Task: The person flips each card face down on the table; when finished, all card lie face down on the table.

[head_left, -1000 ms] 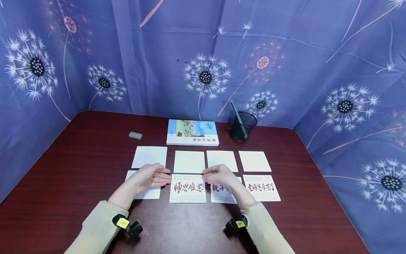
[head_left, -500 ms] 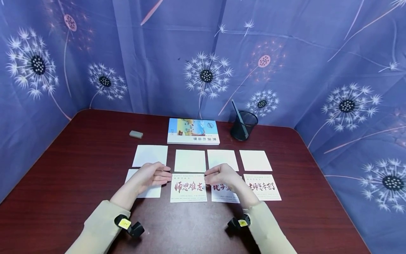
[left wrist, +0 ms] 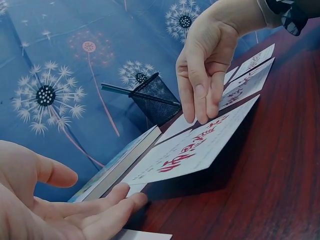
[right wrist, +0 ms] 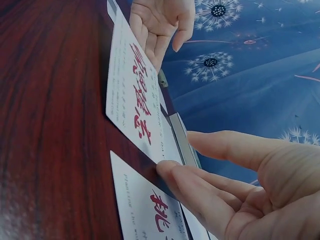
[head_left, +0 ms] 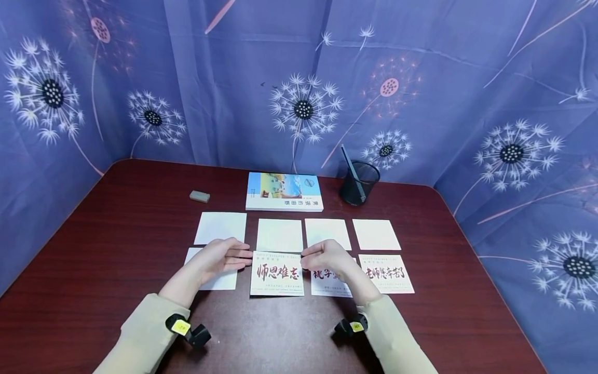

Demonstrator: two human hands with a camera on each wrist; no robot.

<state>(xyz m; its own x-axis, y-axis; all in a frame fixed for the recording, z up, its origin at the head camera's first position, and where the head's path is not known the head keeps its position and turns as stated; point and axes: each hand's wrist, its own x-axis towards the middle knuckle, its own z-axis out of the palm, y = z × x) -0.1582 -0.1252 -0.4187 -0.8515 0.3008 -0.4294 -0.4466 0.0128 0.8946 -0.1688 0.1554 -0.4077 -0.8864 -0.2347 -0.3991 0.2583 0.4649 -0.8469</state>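
A white card with red Chinese characters (head_left: 277,274) is tilted off the table between my hands, its near edge raised over a dark shadow. My left hand (head_left: 219,262) has its fingertips at the card's left edge; in the left wrist view its fingers reach out fairly straight, thumb held apart. At the right edge are the fingertips of my right hand (head_left: 329,259), its thumb also away from the card in the right wrist view. Partly under the right hand lies a second red-lettered card (head_left: 331,285). A blank white card (head_left: 224,280) is half covered by the left hand.
Farther right lies another red-lettered card (head_left: 386,274). A row of blank white cards (head_left: 280,235) runs behind. At the back are a blue-and-white book (head_left: 284,192), a grey eraser-like block (head_left: 199,196) and a black mesh pen cup (head_left: 358,183). A blue curtain (head_left: 233,78) surrounds the table.
The middle red-lettered card, flat on the table before, now has its near edge lifted with a shadow below. Both hands stay at its sides, almost unmoved.
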